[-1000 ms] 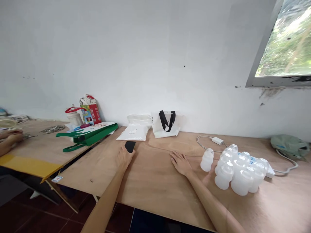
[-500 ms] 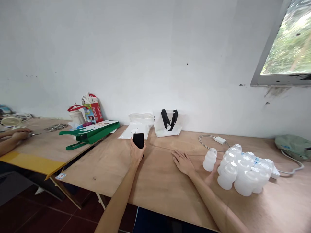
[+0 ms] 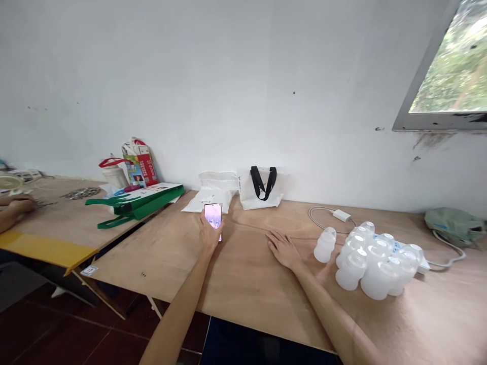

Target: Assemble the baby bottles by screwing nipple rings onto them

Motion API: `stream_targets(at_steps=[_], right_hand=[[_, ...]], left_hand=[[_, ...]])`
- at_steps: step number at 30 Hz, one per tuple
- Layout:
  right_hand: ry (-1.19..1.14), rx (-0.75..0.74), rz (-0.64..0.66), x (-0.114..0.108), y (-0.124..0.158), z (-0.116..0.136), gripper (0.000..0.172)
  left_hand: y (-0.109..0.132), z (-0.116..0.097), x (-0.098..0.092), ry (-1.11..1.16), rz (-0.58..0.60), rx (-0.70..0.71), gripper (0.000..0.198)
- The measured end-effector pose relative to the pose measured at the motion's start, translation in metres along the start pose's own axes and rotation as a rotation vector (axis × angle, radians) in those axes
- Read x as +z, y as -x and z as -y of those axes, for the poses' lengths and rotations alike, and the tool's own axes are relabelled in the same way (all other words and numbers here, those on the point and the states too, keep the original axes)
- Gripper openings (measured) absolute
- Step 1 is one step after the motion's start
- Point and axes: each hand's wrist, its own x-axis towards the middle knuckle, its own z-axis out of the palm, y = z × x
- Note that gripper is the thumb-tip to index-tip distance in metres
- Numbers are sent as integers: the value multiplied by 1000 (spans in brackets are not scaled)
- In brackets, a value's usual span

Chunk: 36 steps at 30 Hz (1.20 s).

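Note:
My left hand (image 3: 209, 234) grips a phone (image 3: 213, 216) upright over the plywood table (image 3: 243, 284), and its screen glows pink. My right hand (image 3: 282, 249) lies flat on the table with fingers stretched out, holding nothing. Just right of that hand stands a cluster of several translucent white plastic bottles (image 3: 375, 266), with one single bottle (image 3: 325, 245) nearest my fingers.
A white bag with black handles (image 3: 261, 188) and white plastic packets (image 3: 213, 195) lean by the wall. A white charger and cable (image 3: 340, 215) lie behind the bottles, a green cloth (image 3: 452, 225) far right. On the left table lie a green bag (image 3: 137, 203) and another person's hand (image 3: 17, 208).
My left hand lifted the phone off the table and turned it upright; its dark screen has lit up pink. My right hand stayed flat.

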Motion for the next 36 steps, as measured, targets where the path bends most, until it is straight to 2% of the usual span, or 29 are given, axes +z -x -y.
stream_targets(at_steps=[14,31,33,36], right_hand=[[-25,3,8,-4,3,3,54],[-30,-9,-2,-3,3,2,54],[-29,-10,-3,-4,3,2,54],[-27,-9,-5,-3,3,2,53]], left_hand=[[3,-7,-11,37,-54,-71,88],[0,-3,-10,-29,-8,-71,86],[0,-2,-10,-72,-13,-98,85],[0,1,-12,-267,20,-153,78]])
